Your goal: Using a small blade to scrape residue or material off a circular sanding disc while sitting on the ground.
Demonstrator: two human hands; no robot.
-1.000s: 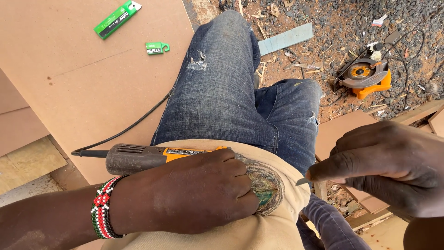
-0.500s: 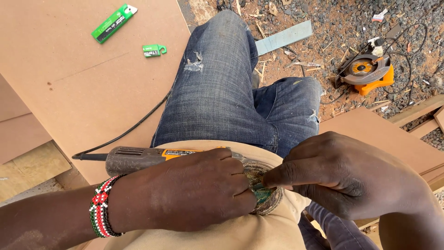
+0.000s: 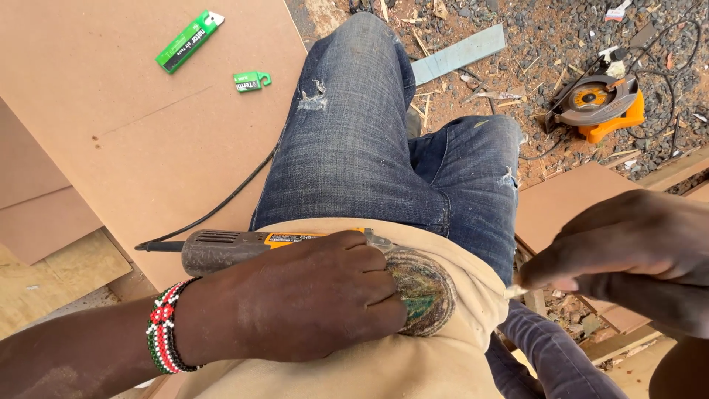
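Observation:
My left hand rests on my lap and grips a dusty grey and orange power tool that lies across my tan shirt. The tool's worn round disc, greenish at the middle, shows just past my fingers. A beaded bracelet is on that wrist. My right hand hovers to the right of the disc, apart from it, with thumb and finger pinched on a small pale piece. My jeans-clad legs stretch forward.
A large brown board lies at left with a long green box and a small green packet on it. The tool's black cord crosses it. An orange circular saw and a blue-grey strip lie on gravel.
My right hand went to the disc half a second ago and has now drawn back to the right. The left hand and the tool have stayed put.

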